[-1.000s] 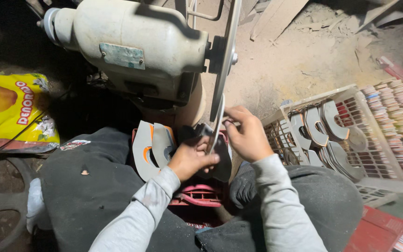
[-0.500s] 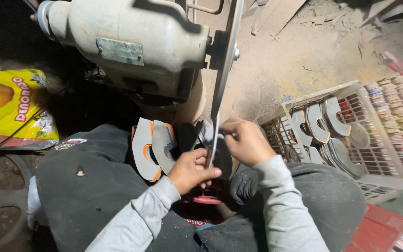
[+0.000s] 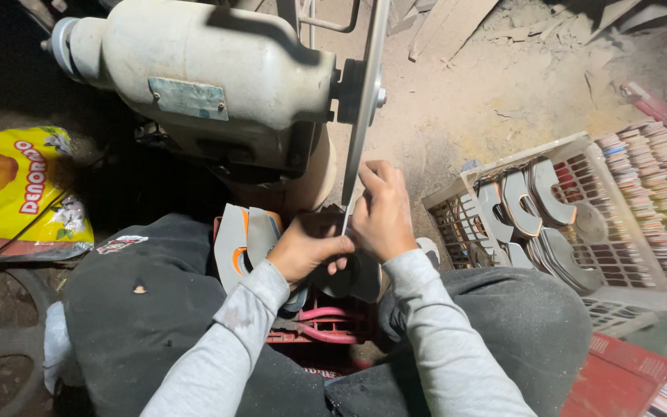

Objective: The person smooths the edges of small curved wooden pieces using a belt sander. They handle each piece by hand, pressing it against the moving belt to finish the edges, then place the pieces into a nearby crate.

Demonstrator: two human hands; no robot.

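White plastic crate (image 3: 580,154) on the right was filled with grey curved cut pieces (image 3: 530,205); more stood in a red crate (image 3: 314,328) between the knees. A dark flat piece (image 3: 349,274), mostly hidden, was gripped by the left hand (image 3: 306,247) and right hand (image 3: 384,212) against the grinding disc (image 3: 364,100).

One cream electric motor (image 3: 194,85) with one thin metal disc (image 3: 364,100) stands far; two pale plastic crates (image 3: 580,224), one yellow printed bag (image 3: 17,185) left, two hands.
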